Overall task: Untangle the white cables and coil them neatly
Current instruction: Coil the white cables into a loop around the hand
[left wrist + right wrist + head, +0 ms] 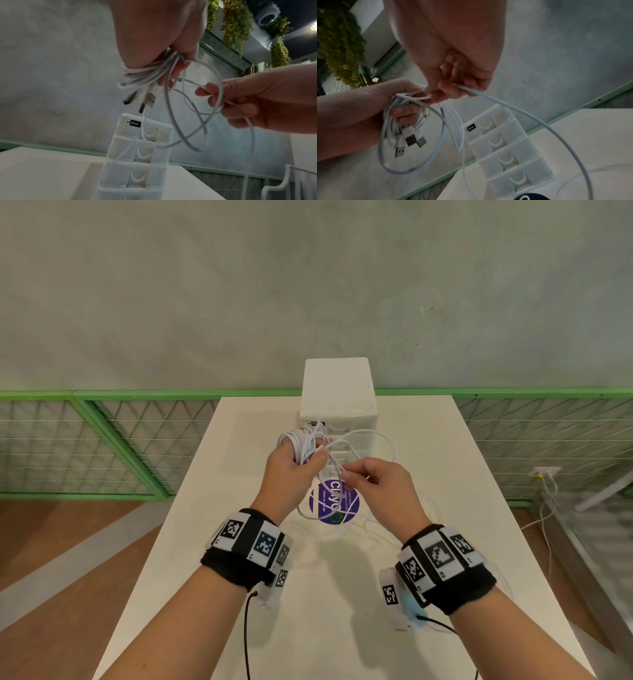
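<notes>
Above the white table [212, 542], the left hand [291, 470] grips a coiled bundle of white cables [299, 445], its fingers curled round the loops, with USB plugs [410, 140] dangling below. The right hand [380, 484] pinches a loose strand [505, 104] between thumb and fingers. More cable trails onto the table beside a purple round sticker [323, 501], before a white drawer unit [337, 392].

White table [205, 542], seen from its near edge. Against the far edge, a white drawer box [337, 392]; just nearer, at mid-table, a round purple sticker [334, 501]. Across the sticker and toward the right edge, loose white cable [376, 525].
</notes>
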The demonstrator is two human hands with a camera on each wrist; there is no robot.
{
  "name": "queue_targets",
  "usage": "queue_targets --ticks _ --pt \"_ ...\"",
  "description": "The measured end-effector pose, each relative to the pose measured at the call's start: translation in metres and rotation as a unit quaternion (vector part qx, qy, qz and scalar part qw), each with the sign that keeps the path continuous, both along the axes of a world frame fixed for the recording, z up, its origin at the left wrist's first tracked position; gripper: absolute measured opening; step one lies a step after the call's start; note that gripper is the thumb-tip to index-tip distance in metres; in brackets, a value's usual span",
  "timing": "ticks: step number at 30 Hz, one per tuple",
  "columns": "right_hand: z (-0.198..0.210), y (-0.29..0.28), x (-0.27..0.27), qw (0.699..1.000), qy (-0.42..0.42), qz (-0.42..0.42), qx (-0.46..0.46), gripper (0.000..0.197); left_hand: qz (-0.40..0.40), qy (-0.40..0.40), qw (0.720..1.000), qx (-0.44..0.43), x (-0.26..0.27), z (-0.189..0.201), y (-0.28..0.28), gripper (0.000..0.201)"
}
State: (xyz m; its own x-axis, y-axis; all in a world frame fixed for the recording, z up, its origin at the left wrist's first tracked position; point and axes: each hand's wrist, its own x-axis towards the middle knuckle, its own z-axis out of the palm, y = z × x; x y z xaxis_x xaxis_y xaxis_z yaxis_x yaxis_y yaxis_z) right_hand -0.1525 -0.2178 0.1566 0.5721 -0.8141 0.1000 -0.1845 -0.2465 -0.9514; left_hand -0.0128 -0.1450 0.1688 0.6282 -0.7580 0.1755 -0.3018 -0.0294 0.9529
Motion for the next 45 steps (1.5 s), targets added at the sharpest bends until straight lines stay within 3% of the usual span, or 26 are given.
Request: queue_targets --ticks 6,11,13,17,22,28,31,34,37,40,45 --pt "0.028 -0.001 0.012 0.997 -0.035 -0.058 -0.042 0.021 -0.045 0.026 0.999 -0.014 -0.019 0.014 -0.003 0.005" --pt "0.020 0.005 -0.001 0.991 0.067 -0.014 -0.111 0.008 -0.016 -0.010 0.999 -0.033 -0.004 0.021 -0.003 0.008" --pt "0.014 0.007 -0.004 0.993 0.055 -0.029 -0.099 0.003 -0.022 0.011 0.999 -0.031 -0.004 0.022 -0.002 0.005" --pt "0.026 0.003 0.001 0.989 0.045 -0.052 -0.134 0.008 -0.061 0.018 0.998 -0.012 -0.017 0.024 0.000 0.004" --pt "0.042 0.006 0.003 0.983 0.089 -0.026 -0.157 0.018 -0.026 0.042 0.998 -0.036 -0.012 0.029 -0.002 0.006" --pt "0.063 -0.003 -0.018 0.974 -0.072 -0.099 -0.189 0.013 -0.060 0.053 0.997 0.004 0.009 0.027 0.009 0.005" --pt "0.066 -0.034 -0.021 0.962 -0.046 -0.132 -0.234 0.013 -0.126 -0.024 0.989 0.070 0.018 0.031 0.018 0.007" --pt "0.052 -0.061 -0.008 0.959 0.050 0.011 -0.278 0.029 -0.207 -0.133 0.958 0.151 0.020 0.034 0.022 0.007" --pt "0.038 -0.062 0.010 0.938 0.142 0.182 -0.258 0.047 -0.256 -0.132 0.943 0.166 0.012 0.039 0.021 0.004" --pt "0.025 -0.061 0.015 0.940 0.155 0.211 -0.220 0.038 -0.260 -0.121 0.945 0.158 0.008 0.042 0.019 0.004" --pt "0.012 -0.060 0.007 0.967 0.084 0.213 -0.115 0.027 -0.199 -0.056 0.967 0.152 0.013 0.044 0.024 0.005"
